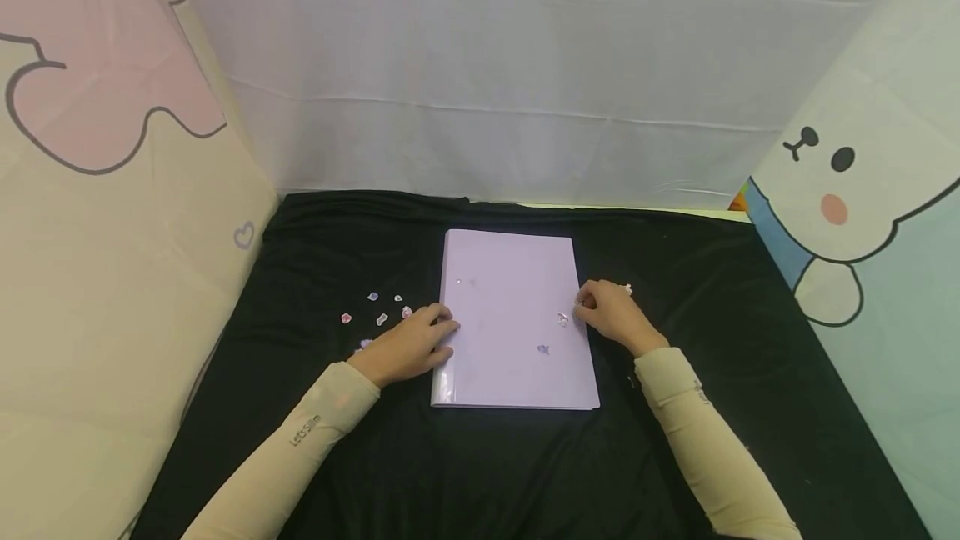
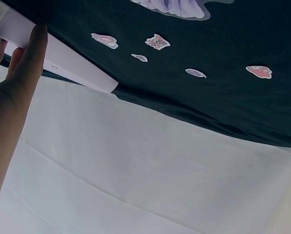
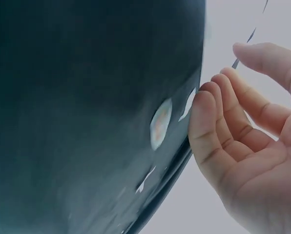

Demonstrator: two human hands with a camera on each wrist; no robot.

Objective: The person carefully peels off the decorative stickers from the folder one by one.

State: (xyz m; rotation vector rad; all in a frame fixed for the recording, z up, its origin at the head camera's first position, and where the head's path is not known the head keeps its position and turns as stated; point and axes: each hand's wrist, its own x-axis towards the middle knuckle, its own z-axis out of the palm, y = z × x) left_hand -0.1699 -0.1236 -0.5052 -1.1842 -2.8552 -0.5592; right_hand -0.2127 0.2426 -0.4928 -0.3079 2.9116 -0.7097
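A lilac binder (image 1: 506, 298) lies on the black cloth between the two hands. My left hand (image 1: 408, 346) rests at its left side, fingertips on the cover near the spine. At the right edge of the binder is my right hand (image 1: 615, 313), its fingers bent; in the right wrist view its thumb (image 3: 262, 58) stands apart from the fingers, with nothing visible between them. On the cover lie a pale sticker (image 1: 562, 319), a bluish-purple sticker (image 1: 543, 349) and a tiny pale spot (image 1: 459, 281). Another sticker (image 3: 161, 124) is on the cloth beyond the right fingers.
Several small stickers are scattered left of the binder, among them a pink sticker (image 2: 259, 71) and a purple sticker (image 2: 196, 72). A larger lilac cutout (image 2: 177, 7) lies near the left wrist. White fabric (image 1: 487, 82) hangs behind the black cloth (image 1: 465, 473), with printed fabric at both sides.
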